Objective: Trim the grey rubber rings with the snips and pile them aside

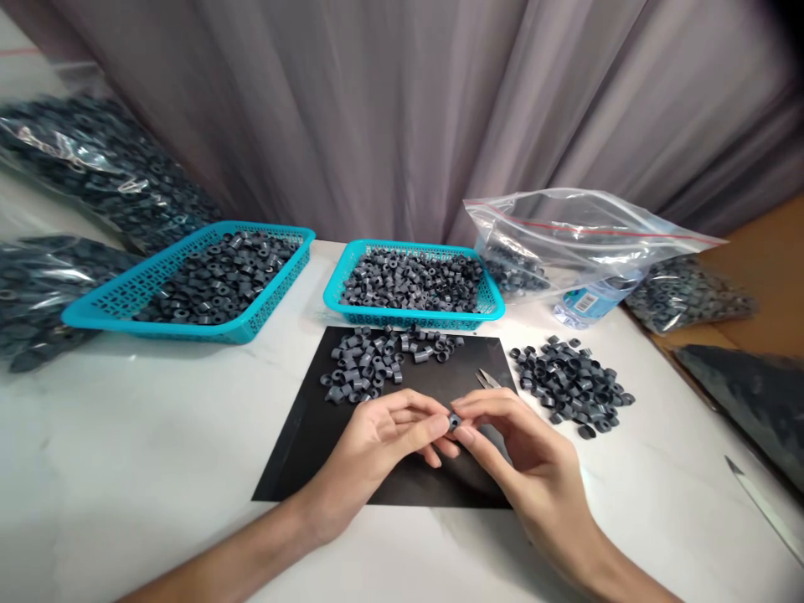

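Observation:
Above a black mat (295, 452), my left hand (395, 427) and my right hand (521, 435) meet at their fingertips. Between them they pinch one small dark grey plastic cap (453, 421) with a hole in its face. Thumb and fingers of both hands are closed on it. Similar grey caps (364, 360) lie in a loose pile at the mat's far side. Just beyond my right fingers rest pointed metal snips (487, 379), partly hidden by the hand.
Two turquoise baskets (276, 306) (414, 316) of caps stand at the back. Another pile of caps (574, 385) lies right of the mat. A clear zip bag (565, 226), a water bottle (590, 300) and a knife (763, 507) are to the right; filled bags (106, 159) are left.

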The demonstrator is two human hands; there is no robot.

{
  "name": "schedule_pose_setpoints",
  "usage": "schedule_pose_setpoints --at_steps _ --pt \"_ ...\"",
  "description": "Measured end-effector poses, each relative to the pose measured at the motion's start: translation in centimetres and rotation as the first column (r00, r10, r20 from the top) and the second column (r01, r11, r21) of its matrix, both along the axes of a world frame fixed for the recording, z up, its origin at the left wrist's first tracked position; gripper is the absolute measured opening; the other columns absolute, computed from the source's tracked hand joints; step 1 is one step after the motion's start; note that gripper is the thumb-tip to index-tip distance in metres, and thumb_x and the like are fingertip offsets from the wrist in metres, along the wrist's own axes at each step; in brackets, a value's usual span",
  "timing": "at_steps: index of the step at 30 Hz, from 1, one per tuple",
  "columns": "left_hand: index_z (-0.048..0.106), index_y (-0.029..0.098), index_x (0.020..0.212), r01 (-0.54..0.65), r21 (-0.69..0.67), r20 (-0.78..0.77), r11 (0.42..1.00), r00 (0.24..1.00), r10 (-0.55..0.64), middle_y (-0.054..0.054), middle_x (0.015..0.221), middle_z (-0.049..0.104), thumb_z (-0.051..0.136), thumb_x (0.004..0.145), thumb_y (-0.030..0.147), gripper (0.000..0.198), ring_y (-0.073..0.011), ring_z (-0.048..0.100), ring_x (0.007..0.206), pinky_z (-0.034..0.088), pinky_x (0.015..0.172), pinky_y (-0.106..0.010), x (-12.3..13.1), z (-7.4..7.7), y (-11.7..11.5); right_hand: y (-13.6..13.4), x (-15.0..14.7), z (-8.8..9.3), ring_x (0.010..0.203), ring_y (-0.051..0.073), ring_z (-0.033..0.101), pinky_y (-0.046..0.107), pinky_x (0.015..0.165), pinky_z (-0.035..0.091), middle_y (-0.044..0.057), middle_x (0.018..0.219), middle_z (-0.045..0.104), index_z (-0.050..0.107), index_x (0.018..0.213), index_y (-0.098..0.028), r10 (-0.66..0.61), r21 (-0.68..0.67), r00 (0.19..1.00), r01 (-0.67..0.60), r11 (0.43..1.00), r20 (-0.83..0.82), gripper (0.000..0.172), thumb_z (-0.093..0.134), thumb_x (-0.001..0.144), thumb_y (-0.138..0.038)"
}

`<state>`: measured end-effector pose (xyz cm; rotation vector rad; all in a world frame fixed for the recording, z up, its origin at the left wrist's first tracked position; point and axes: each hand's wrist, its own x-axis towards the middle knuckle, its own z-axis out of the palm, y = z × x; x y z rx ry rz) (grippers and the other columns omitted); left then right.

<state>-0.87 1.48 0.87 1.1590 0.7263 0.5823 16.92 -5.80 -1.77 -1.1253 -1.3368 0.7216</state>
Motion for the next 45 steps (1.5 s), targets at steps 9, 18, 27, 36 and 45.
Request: schedule_pose_setpoints --at_steps 9,18,27,36,45 --pt "0.064 0.015 0.102 0.044 -0.032 0.084 0.999 0.996 -0.041 -0.006 0.089 0.077 0.071 0.091 0.026 0.017 -0.0125 0.071 0.083 0.052 0.073 -0.019 0.00 -0.12 0.06 -0.11 0.25 0.49 0.104 0.019 0.064 0.032 0.090 0.050 0.004 0.110 0.067 0.074 0.113 -0.035 0.034 -0.028 0.995 -0.031 0.999 0.092 0.024 0.060 0.098 -0.021" --pt "0.065 0.016 0.101 0.033 0.005 0.080 0.999 0.996 -0.033 -0.006 0.091 0.078 0.073 0.088 0.022 0.016 -0.0146 0.074 0.085 0.054 0.070 -0.018 0.03 -0.09 -0.03 -0.33 -0.02 0.33 0.094 0.019 0.064 0.033 0.084 0.049 0.004 0.099 0.069 0.074 0.111 -0.032 -0.005 -0.048 0.997 0.009 0.999 0.074 0.020 0.062 0.096 -0.024" --pt "0.068 0.014 0.100 0.048 0.020 0.011 0.999 0.999 -0.048 -0.010 0.097 0.079 0.073 0.088 0.029 0.019 -0.0202 0.076 0.091 0.058 0.073 -0.022 -0.18 -0.21 0.00 -0.51 -0.28 0.10 0.084 0.015 0.063 0.028 0.077 0.053 0.003 0.097 0.068 0.068 0.106 -0.026 -0.066 -0.144 0.995 0.055 0.988 -0.076 0.014 0.068 0.093 -0.031" --pt "0.068 0.015 0.098 0.047 -0.006 0.015 0.999 0.999 -0.046 -0.010 0.097 0.080 0.070 0.090 0.032 0.019 -0.0219 0.077 0.092 0.060 0.072 -0.023 -0.19 0.17 -0.28 -0.52 -0.39 0.41 0.080 0.015 0.063 0.028 0.071 0.054 0.004 0.094 0.066 0.067 0.104 -0.023 -0.065 -0.147 0.997 0.058 0.987 -0.041 0.015 0.066 0.094 -0.033" --pt "0.067 0.015 0.093 0.026 -0.007 0.007 1.000 1.000 -0.026 -0.006 0.088 0.079 0.072 0.089 0.029 0.016 -0.0155 0.076 0.074 0.058 0.070 -0.022 -0.21 -0.24 -0.10 -0.33 -0.45 0.63 0.077 0.016 0.065 0.028 0.067 0.053 0.004 0.094 0.069 0.069 0.102 -0.023 -0.090 -0.173 0.996 0.088 0.981 0.000 0.017 0.067 0.093 -0.037"
